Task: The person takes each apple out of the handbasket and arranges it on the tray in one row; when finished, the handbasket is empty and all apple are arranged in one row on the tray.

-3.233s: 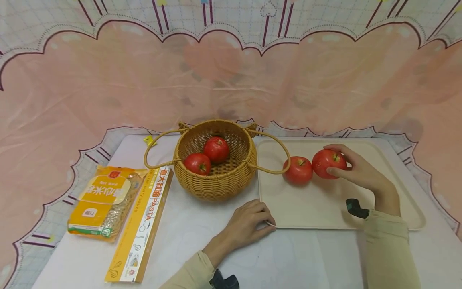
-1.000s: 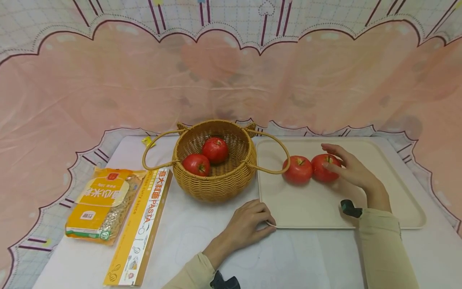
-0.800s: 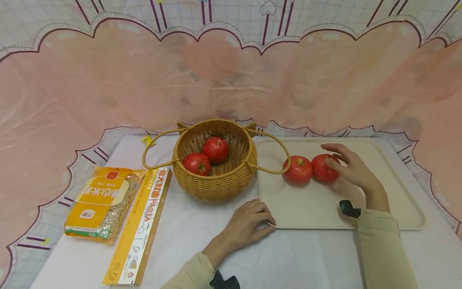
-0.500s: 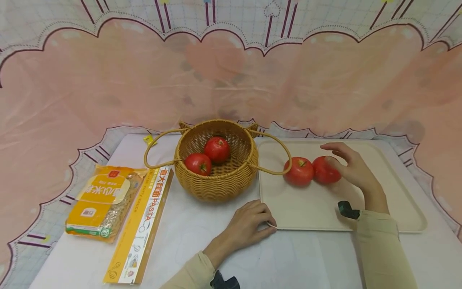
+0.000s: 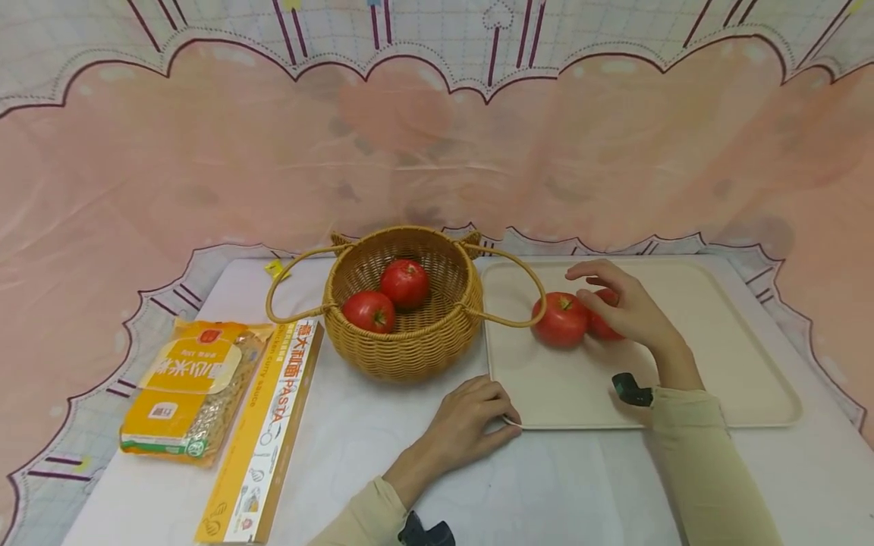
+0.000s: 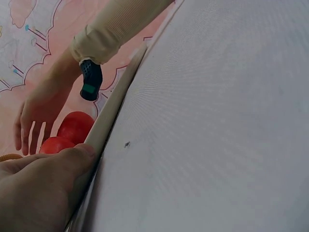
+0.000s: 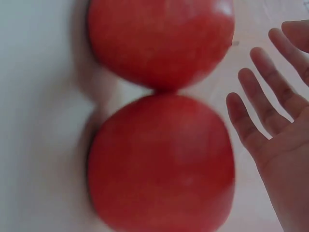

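My left hand [image 5: 467, 421] grips the front-left corner of a cream tray [image 5: 724, 364]; in the left wrist view its thumb [image 6: 79, 157] lies over the tray's rim. Two red apples sit side by side on the tray, touching: the left apple [image 5: 560, 324] and the right apple [image 5: 604, 326], which is partly hidden by my right hand [image 5: 631, 307]. That hand hovers over them with fingers spread and holds nothing. In the right wrist view a gap shows between its fingers and the near apple [image 7: 161, 164].
Left of the tray stands a wicker basket [image 5: 403, 356] with two more apples [image 5: 405, 284] inside. Its right handle loop [image 5: 515, 262] reaches over the tray's edge. A long pasta box [image 5: 262, 440] and a yellow grain bag [image 5: 187, 387] lie at the left. A patterned curtain hangs behind.
My right hand, which held the right apple at first, has let it go on the tray beside the other and moved left over the apples. My left hand stays put.
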Motion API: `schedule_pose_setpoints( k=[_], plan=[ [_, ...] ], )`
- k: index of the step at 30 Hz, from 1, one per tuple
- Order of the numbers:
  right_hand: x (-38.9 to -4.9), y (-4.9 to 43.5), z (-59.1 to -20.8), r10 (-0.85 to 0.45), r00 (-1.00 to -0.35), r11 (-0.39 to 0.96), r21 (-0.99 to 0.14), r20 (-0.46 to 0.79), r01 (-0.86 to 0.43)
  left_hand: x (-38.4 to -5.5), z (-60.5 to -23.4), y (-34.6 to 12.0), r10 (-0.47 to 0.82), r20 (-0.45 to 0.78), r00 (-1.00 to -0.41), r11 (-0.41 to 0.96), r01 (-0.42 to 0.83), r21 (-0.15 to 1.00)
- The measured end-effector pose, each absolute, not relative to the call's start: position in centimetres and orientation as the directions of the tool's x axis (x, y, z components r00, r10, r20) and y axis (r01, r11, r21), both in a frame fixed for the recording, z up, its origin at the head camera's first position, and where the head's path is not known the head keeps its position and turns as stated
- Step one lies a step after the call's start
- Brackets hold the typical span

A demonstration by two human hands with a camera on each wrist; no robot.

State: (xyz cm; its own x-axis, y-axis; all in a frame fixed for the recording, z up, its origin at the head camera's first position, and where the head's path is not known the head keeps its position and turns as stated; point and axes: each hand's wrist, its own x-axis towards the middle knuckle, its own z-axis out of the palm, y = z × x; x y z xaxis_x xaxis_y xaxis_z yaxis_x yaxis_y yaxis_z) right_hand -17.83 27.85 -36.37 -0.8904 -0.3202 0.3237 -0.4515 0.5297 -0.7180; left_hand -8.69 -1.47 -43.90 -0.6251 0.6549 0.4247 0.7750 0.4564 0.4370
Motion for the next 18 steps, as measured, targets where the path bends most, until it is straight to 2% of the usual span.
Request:
schedule_pose_setpoints(
  k=[8,13,18],
  plan=[
    [-18.0,25.5,-35.2,-0.382,-0.852,0.51,-0.686,0.359,-0.518,-8.6,-43.8,-1.5,0.647,0.43,-0.63,0.46,0.772,0.438],
    [-17.6,23.4,-33.7,-0.433,-0.807,0.435,-0.69,0.403,-0.578,-8.6,-43.7,-1.5,0.641,0.448,-0.623,0.456,0.779,0.43],
    [-17.0,22.2,-32.5,-0.45,-0.81,0.463,-0.677,0.376,-0.571,-8.6,-43.8,-1.4,0.646,0.432,-0.63,0.456,0.772,0.443]
  ],
)
